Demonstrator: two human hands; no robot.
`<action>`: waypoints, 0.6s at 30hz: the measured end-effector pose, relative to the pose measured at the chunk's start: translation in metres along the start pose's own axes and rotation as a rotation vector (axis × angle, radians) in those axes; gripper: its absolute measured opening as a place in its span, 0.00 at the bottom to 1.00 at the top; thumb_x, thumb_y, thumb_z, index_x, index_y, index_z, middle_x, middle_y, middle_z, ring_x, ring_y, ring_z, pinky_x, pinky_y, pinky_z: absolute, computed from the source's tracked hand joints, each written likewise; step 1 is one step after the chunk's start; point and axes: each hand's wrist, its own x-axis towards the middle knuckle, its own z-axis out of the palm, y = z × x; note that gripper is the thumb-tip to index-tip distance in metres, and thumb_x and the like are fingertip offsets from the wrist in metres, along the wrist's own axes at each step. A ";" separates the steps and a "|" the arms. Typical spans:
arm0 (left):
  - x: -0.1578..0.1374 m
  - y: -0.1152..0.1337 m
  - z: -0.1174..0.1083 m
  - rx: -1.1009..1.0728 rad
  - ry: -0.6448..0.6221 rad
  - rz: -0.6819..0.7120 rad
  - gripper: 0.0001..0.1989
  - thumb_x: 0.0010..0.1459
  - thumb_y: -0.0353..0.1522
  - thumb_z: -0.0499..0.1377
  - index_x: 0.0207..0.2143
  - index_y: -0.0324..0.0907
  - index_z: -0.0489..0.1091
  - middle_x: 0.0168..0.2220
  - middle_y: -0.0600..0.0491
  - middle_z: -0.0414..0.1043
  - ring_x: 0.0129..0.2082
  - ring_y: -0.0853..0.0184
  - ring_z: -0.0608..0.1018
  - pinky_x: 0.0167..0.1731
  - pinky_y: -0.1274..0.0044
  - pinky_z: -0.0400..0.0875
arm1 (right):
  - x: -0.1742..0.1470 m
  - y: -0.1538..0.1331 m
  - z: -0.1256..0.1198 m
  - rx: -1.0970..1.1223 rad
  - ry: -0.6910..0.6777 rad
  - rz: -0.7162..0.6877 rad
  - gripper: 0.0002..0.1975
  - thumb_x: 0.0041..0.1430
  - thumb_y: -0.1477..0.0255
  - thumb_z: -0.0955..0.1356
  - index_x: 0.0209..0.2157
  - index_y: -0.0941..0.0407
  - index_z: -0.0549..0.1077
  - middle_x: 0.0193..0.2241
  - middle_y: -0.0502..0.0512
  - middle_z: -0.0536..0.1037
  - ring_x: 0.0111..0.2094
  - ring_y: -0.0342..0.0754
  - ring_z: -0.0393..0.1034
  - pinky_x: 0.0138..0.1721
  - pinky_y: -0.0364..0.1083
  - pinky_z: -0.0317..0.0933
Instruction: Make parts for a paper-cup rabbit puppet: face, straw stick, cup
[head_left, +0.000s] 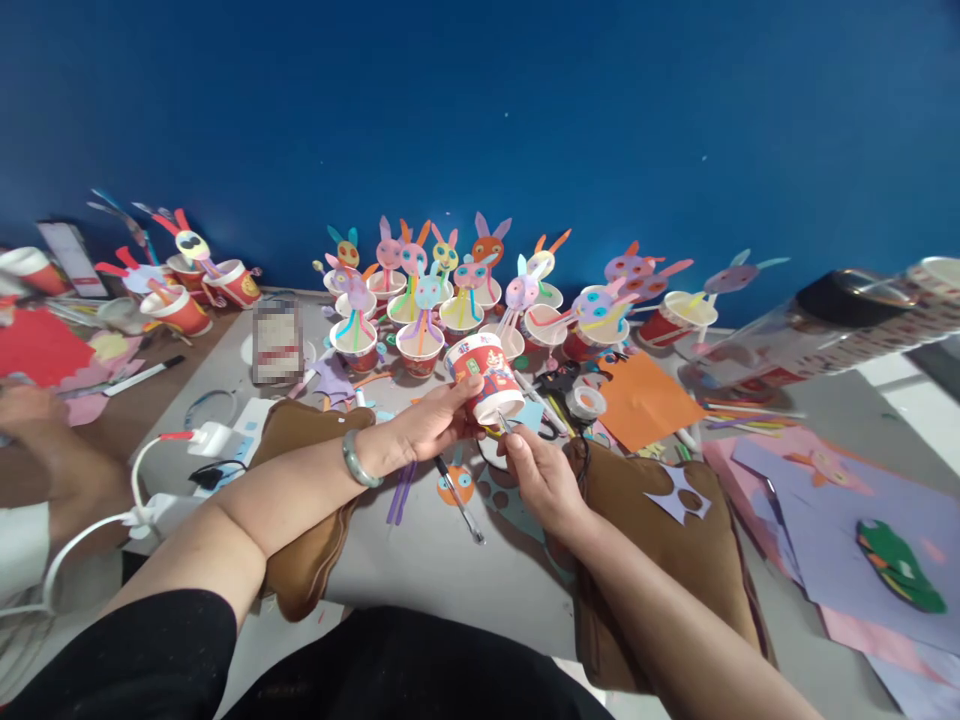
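1. Beneath both hands' fingers spreads the grey counter (420,575); it is cluttered enough that a dropped scrap could, I judge, get lost.
2. Just beyond the fingers stands a crowd of paper cups (420,360) topped with paper faces; a forward jolt might topple the nearest ones.
3. Right of the right fingers lies a brown cushion (705,560); leaning the forearm on something so soft may leave the fingers unsteady.
4. Between the two hands' fingers is the red printed cup (491,375), tilted, base towards the right. The left hand (444,420) wraps its fingers around the side; squeezing hard could dent the wall.
5. Just below the left fingers lies a pen (463,508), liable to roll if knocked.
6. At the cup's base, the right hand (546,480) pinches its fingers narrow on a slim tool (503,420), its kind unclear; overpressing could make it skid towards the left fingers.
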 end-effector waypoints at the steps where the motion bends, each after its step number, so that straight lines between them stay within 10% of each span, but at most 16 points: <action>1: 0.000 0.000 0.000 -0.003 0.006 0.002 0.36 0.35 0.55 0.77 0.38 0.37 0.75 0.31 0.53 0.78 0.30 0.70 0.77 0.31 0.76 0.68 | 0.000 0.000 0.000 -0.005 0.001 -0.005 0.32 0.69 0.40 0.53 0.29 0.52 0.66 0.17 0.46 0.62 0.20 0.44 0.56 0.24 0.44 0.52; 18: 0.000 0.000 0.002 0.013 -0.006 0.005 0.36 0.36 0.57 0.76 0.35 0.39 0.72 0.29 0.54 0.74 0.29 0.70 0.74 0.31 0.76 0.66 | 0.001 0.004 0.003 0.043 0.032 -0.016 0.31 0.69 0.41 0.55 0.28 0.52 0.66 0.17 0.45 0.61 0.19 0.42 0.54 0.22 0.44 0.51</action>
